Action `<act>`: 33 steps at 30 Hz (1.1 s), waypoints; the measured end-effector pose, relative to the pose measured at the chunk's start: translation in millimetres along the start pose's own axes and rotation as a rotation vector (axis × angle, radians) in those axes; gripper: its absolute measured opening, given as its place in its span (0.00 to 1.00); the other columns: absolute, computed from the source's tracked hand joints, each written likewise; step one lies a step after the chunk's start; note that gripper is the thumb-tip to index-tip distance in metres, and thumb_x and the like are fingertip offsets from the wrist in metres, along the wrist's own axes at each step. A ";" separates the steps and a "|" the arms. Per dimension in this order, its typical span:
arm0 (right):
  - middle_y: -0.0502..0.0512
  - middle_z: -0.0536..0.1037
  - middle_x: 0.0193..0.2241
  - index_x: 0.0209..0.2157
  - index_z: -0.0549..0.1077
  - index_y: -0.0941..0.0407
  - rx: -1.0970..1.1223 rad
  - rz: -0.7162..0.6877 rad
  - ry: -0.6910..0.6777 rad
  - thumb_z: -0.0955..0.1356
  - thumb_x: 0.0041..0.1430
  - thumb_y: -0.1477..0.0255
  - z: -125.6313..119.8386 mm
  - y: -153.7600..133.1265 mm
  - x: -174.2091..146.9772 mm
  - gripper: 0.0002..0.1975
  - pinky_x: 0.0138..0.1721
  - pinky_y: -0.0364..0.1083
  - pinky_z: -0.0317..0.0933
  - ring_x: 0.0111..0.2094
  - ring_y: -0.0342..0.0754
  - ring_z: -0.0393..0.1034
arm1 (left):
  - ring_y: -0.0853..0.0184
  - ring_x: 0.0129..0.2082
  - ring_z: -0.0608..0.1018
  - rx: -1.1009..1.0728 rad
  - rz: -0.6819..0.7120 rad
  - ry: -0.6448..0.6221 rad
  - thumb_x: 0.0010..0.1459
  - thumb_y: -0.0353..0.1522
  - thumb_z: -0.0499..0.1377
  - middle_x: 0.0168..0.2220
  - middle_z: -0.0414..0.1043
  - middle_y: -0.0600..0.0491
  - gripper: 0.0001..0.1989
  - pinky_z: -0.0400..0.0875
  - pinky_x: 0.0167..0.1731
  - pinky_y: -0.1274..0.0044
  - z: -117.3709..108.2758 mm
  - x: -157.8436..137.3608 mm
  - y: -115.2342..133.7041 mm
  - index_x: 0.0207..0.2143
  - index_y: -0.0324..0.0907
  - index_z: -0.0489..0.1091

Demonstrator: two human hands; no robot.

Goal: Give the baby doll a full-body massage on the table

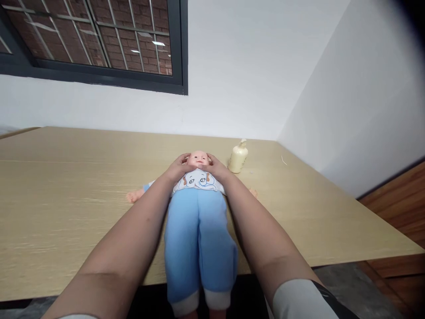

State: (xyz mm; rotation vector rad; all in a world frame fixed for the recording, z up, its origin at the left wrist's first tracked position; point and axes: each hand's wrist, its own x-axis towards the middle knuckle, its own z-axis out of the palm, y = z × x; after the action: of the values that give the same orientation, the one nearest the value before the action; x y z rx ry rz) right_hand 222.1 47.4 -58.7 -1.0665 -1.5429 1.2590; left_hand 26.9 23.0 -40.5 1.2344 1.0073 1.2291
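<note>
A baby doll [198,221] lies on its back on the wooden table [66,199], head away from me, legs hanging over the near edge. It wears blue trousers and a white shirt with an elephant print. My left hand [177,168] rests against the left side of the doll's head [198,158] and shoulder. My right hand [217,169] touches the right side of the head in the same way. Both hands cup the head between them, fingers bent around it. The doll's arms stretch out sideways on the table.
A cream pump bottle [238,157] stands just right of the doll's head. White walls meet in a corner behind the table; a dark-framed window [99,44] is at the upper left. A wooden panel [398,212] is at the right.
</note>
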 end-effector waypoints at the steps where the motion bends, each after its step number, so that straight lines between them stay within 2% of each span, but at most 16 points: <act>1: 0.61 0.70 0.56 0.67 0.50 0.52 -0.014 -0.001 -0.002 0.77 0.44 0.60 0.2 -0.9 -0.6 0.53 0.51 0.53 0.67 0.51 0.55 0.71 | 0.53 0.48 0.76 0.031 0.003 -0.002 0.34 0.32 0.71 0.56 0.67 0.43 0.40 0.72 0.43 0.66 0.2 -1.5 1.4 0.53 0.42 0.66; 6: 0.65 0.65 0.60 0.68 0.46 0.54 -0.026 0.009 -0.030 0.78 0.42 0.61 0.8 -5.1 -2.4 0.57 0.50 0.54 0.68 0.50 0.56 0.71 | 0.52 0.50 0.75 0.069 -0.011 -0.016 0.34 0.33 0.72 0.58 0.64 0.42 0.41 0.72 0.45 0.65 1.9 -6.8 6.9 0.54 0.43 0.64; 18: 0.64 0.68 0.57 0.67 0.48 0.54 0.048 0.036 -0.022 0.76 0.42 0.70 1.7 -5.6 -1.9 0.53 0.43 0.51 0.70 0.43 0.53 0.73 | 0.52 0.51 0.74 0.151 0.002 0.010 0.37 0.33 0.71 0.58 0.64 0.42 0.40 0.72 0.45 0.66 -0.3 -2.9 3.6 0.55 0.43 0.64; 23: 0.59 0.74 0.49 0.66 0.51 0.54 0.162 0.057 -0.004 0.73 0.39 0.74 0.3 2.4 4.5 0.51 0.37 0.48 0.69 0.38 0.51 0.74 | 0.53 0.50 0.75 0.104 0.009 0.008 0.37 0.33 0.70 0.57 0.66 0.43 0.39 0.72 0.44 0.66 -2.5 1.8 -2.4 0.54 0.43 0.65; 28: 0.54 0.77 0.37 0.64 0.55 0.55 0.239 0.094 0.019 0.71 0.38 0.76 0.3 0.8 7.3 0.48 0.31 0.45 0.65 0.32 0.49 0.72 | 0.55 0.42 0.78 -0.033 -0.009 0.008 0.35 0.30 0.67 0.47 0.73 0.45 0.36 0.72 0.41 0.67 -1.1 7.8 -6.9 0.52 0.41 0.67; 31: 0.54 0.78 0.37 0.63 0.58 0.55 0.257 0.104 0.046 0.71 0.41 0.72 0.8 -2.4 5.9 0.44 0.33 0.46 0.66 0.34 0.51 0.73 | 0.56 0.40 0.78 -0.065 -0.011 0.012 0.35 0.28 0.65 0.44 0.74 0.47 0.34 0.72 0.41 0.67 0.9 6.5 -4.8 0.50 0.41 0.68; 33: 0.55 0.77 0.41 0.63 0.57 0.54 0.222 0.087 0.042 0.72 0.43 0.70 1.0 -3.5 3.8 0.44 0.36 0.48 0.68 0.37 0.52 0.74 | 0.55 0.41 0.78 -0.058 -0.009 -0.001 0.35 0.29 0.65 0.46 0.74 0.46 0.34 0.72 0.41 0.67 1.8 2.9 -1.4 0.50 0.41 0.68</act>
State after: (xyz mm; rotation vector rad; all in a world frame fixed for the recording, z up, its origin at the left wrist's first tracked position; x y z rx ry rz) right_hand 219.8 50.2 -54.9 -1.0168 -1.3027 1.4220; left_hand 29.1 25.7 -41.5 1.1847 0.9686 1.2422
